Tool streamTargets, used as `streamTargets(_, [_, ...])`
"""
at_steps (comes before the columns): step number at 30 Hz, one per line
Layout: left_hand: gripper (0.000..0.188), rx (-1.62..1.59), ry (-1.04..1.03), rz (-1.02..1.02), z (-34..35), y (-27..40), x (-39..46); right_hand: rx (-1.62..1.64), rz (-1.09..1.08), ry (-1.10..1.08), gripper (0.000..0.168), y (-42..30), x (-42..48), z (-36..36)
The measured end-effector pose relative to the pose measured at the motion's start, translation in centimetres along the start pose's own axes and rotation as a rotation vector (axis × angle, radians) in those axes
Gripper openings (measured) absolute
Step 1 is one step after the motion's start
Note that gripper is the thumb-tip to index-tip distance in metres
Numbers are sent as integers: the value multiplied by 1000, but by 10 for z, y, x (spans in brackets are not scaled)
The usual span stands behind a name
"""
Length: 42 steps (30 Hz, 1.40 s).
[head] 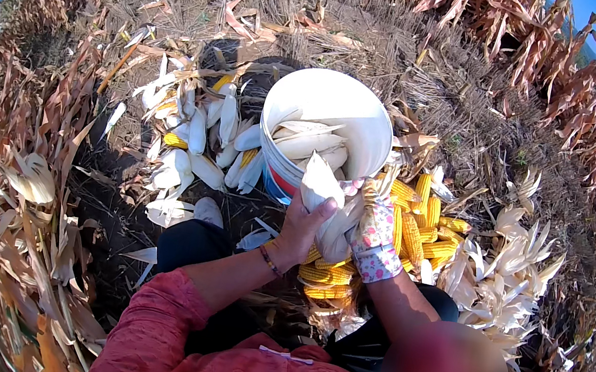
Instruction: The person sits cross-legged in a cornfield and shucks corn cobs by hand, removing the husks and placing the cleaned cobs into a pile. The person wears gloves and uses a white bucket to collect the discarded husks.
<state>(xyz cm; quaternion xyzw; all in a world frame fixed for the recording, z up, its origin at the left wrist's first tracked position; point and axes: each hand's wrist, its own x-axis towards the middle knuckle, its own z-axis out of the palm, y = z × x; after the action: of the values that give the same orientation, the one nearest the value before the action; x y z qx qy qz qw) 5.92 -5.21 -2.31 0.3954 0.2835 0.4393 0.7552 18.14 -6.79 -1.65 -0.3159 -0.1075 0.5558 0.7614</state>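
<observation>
My left hand (306, 225) is bare, with a beaded bracelet at the wrist, and grips an ear of corn in its pale husk (322, 181). My right hand (375, 230), in a floral glove, holds loosened husk leaves (341, 228) beside that ear. Just beyond both hands stands a white plastic bucket (367, 138) with pale husks or husked-over ears (307, 144) inside; which they are I cannot tell. Bare yellow corn cobs (413, 236) are heaped by the gloved hand, and more (327, 278) lie stacked beneath my wrists.
Several ears in pale husks (198, 132) lie on the ground left of the bucket. At the right is a pile of stripped husks (501, 271). Dry corn stalks (46, 204) stand close on the left, and others (529, 53) rise at the upper right. Stubble (358, 26) covers the ground beyond.
</observation>
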Motion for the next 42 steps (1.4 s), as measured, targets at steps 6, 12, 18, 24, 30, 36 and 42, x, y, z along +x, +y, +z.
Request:
streamTargets(6, [50,-86,263,195,-31,71,44,-611,356,-449,25,-23,-31,2])
streamTargets(12, [49,53,139,82,-49,55,41,-1031,370,-1004,48,16,-52,-12])
streamTargets(18, [49,-130,-123,-48,-58,59,34,-523,151,-580,69,-19,-28,20])
streamTargets(24, [55,1,-182,53,-33,60,36,-648,472,-427,84,26,-38,-8])
streamTargets(30, [36,188,40,251,-55,42,49,-1106,164,-300,79,35,-37,-10])
streamTargets(36, [30,54,75,234,-40,53,44,-754,348,-310,77,40,-38,-14])
streamTargets(42, [19,83,195,206,-47,30,44,-498,309,-214,73,55,-43,-12])
